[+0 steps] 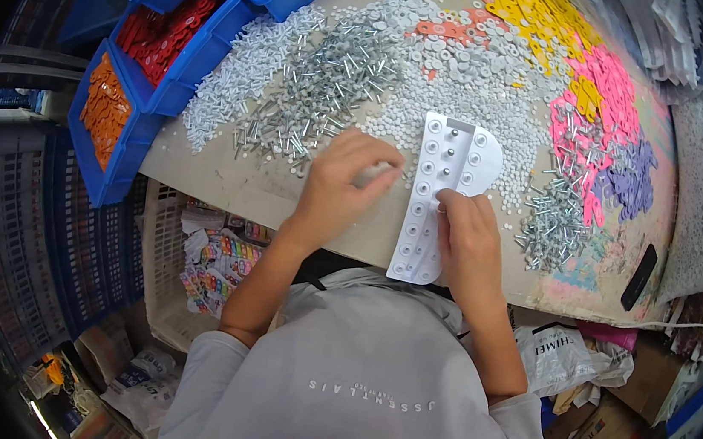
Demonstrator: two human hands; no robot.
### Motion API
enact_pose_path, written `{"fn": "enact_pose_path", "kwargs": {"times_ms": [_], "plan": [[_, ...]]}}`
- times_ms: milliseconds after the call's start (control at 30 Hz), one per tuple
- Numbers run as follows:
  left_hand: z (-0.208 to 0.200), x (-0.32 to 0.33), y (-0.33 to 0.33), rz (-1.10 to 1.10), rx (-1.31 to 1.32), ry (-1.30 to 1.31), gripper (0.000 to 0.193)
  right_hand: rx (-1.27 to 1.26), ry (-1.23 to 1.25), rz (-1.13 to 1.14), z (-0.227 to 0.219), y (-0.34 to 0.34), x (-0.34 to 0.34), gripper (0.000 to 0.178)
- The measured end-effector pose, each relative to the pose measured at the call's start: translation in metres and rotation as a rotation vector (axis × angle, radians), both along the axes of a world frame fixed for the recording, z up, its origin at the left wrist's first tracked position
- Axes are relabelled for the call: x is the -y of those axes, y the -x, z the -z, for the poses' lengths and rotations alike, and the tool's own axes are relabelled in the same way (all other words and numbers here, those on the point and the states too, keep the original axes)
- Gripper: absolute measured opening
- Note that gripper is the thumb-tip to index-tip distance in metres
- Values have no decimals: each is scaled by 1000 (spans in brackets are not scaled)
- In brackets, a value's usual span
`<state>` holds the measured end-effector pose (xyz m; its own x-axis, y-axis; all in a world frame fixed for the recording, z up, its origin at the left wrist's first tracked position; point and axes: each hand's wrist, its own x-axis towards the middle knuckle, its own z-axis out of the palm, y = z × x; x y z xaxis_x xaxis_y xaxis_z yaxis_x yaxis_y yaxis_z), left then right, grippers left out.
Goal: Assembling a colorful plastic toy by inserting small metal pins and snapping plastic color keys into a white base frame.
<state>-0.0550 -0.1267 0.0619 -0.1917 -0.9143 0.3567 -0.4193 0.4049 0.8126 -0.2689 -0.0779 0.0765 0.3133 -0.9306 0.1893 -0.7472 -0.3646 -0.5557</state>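
Note:
A long white plastic fixture (419, 205) with a rounded side lobe lies on the table in front of me, edge toward my body. Rows of round seats run along it, and a few metal pins stand in its central channel. My right hand (471, 236) rests over its right side, thumb and forefinger pinched at the channel; whatever they hold is hidden. To the left of the fixture hovers my left hand (345, 186), fingers curved, thumb apart from the forefinger, with nothing visible in it. Beyond it lies a heap of metal rivets (342, 68).
White plastic caps (460, 81) spread behind the fixture. Yellow (552, 22), pink (614, 88) and purple tabs (634, 181) pile at right, near more rivets (554, 228) and a black phone-like object (639, 277). Blue bins (162, 101) of coloured tabs stand left.

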Motion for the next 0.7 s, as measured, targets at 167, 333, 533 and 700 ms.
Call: {"fn": "enact_pose_path", "kwargs": {"times_ms": [167,333,533,700], "plan": [[3,-19,20,94,-61,-127,13,65,-50,-8,-7,-3,2,38],[6,-27,19,89,-37,-114,13,197,-133,23,-14,16,8,29],[12,-29,26,217,5,-68,16,-104,146,435,5,70,38,15],[15,-32,32,247,79,32,15,-168,17,453,31,85,46,12]]}}
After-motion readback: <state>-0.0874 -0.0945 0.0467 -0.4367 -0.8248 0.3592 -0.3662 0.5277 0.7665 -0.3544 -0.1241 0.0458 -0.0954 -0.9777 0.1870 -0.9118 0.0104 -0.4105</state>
